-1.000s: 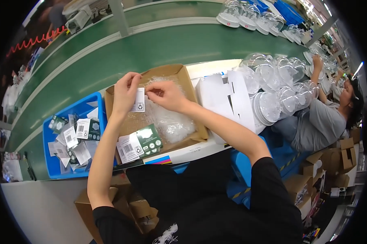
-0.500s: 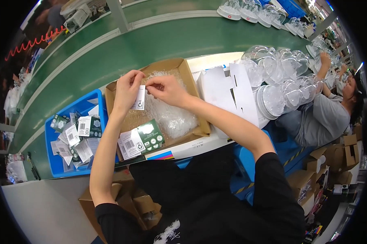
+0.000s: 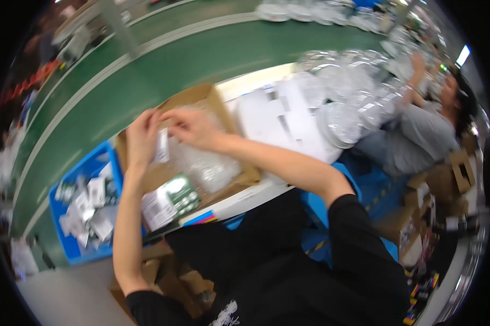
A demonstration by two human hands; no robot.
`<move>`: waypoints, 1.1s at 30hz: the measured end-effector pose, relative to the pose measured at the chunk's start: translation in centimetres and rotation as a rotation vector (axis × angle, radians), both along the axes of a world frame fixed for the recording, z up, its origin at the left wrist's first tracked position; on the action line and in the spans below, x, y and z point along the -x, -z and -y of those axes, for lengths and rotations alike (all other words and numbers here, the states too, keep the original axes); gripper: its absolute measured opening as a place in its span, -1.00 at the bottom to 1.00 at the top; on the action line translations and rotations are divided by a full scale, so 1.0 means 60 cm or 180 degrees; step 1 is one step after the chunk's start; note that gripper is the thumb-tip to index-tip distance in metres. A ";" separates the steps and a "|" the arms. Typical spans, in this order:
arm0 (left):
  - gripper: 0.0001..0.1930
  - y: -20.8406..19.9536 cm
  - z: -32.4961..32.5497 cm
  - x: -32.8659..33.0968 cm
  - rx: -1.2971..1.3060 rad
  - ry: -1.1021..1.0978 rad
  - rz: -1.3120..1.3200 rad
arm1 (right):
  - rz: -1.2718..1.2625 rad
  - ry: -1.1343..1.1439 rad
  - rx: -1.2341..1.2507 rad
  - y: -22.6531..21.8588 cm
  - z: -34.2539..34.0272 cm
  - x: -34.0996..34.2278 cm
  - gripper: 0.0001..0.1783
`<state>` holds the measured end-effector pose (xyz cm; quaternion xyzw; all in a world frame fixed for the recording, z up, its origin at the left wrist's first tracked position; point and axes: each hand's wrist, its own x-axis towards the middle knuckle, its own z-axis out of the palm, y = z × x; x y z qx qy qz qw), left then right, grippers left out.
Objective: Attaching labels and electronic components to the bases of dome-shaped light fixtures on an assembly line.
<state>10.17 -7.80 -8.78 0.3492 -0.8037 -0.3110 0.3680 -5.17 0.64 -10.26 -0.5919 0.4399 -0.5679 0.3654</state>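
My left hand pinches a small white printed card tag, which hangs below its fingers. Close beside it, my right hand has its fingers pressed together near the tag's top; what they hold is too small and blurred to name. Both hands are over a shallow cardboard box with a heap of clear thin plastic pieces. At the box's near left corner lie a green card with white print and a white card with a barcode.
To the left, a blue bin contains several loose green and white cards. Right of the box lie white cardboard sheets, then clear domes. A person in grey works at the far right. The green bench surface runs behind.
The whole view has shifted and blurred, with the bench things now lower and further left. My hands stay close together at the tag, which has turned more edge-on.
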 end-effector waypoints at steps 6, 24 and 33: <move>-0.77 0.018 0.010 -0.032 -0.0455 0.0167 -0.0330 | -0.0401 -0.0022 0.0313 -0.012 -0.004 -0.014 -0.81; -0.76 0.007 0.008 -0.019 -0.1115 0.0288 0.0099 | -0.0074 -0.0077 0.0418 -0.009 -0.006 0.001 -0.88; -0.80 0.038 0.028 -0.037 -0.0838 0.0472 -0.0120 | -0.0145 -0.0088 0.0627 -0.005 -0.006 -0.011 -0.88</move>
